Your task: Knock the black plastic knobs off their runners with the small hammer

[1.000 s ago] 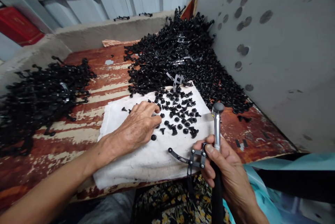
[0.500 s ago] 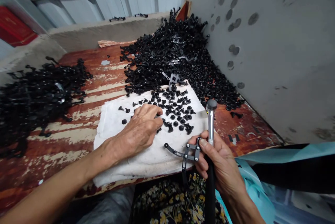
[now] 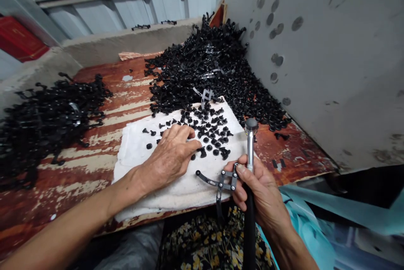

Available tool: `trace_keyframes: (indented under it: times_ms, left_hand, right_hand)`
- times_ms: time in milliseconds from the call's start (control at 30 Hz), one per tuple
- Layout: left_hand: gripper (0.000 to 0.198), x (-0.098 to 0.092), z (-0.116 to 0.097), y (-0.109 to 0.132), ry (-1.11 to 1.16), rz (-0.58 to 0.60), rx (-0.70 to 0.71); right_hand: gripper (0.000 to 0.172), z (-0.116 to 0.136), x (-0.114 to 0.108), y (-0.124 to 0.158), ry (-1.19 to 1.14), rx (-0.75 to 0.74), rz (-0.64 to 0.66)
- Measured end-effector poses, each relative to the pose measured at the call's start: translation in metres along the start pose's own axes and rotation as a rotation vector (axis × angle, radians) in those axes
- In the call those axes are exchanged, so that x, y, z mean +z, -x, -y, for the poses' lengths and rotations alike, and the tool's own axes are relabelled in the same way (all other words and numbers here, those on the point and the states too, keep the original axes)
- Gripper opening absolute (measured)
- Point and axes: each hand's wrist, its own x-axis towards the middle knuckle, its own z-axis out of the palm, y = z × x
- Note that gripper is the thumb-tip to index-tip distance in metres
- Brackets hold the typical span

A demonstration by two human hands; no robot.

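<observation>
My left hand lies palm down on a white cloth, its fingertips pinched at small black rivets scattered there. What the fingertips hold is hidden. My right hand grips a hammer with a metal shaft and a round head pointing up. The same hand pinches a black metal bracket, whose thin arm reaches left over the cloth's front edge.
A large heap of black parts fills the back right of the worn red wooden table. Another black heap lies at the left. A grey board stands at the right. Floral fabric and light blue plastic sheet lie below the table edge.
My left hand has crept a little forward among the rivets, fingers closing. The right hand with hammer and bracket has held steady; the view has shifted slightly.
</observation>
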Motion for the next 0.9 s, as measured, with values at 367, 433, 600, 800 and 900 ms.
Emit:
trace_keyframes:
  times_ms: [367,433,600,800,900]
  left_hand:
    - [0.037,-0.002,0.008,0.017,0.014,0.012,-0.011]
    - [0.041,-0.003,0.008,0.019,0.004,0.021,-0.025]
    - [0.041,-0.003,0.006,0.021,-0.022,0.03,-0.018]
    - [0.046,0.001,0.007,0.02,-0.025,0.029,-0.001]
    - [0.044,0.0,0.005,0.017,-0.02,0.04,-0.003]
  right_hand:
    - [0.035,-0.001,-0.001,0.0,-0.013,0.002,0.02]
    - [0.034,-0.001,-0.001,0.0,-0.012,-0.002,0.024]
    - [0.035,0.001,0.0,0.0,-0.02,0.002,0.03]
    - [0.036,0.002,0.0,0.0,-0.021,0.012,0.03]
    - [0.035,0.001,-0.001,0.0,-0.015,0.012,0.028]
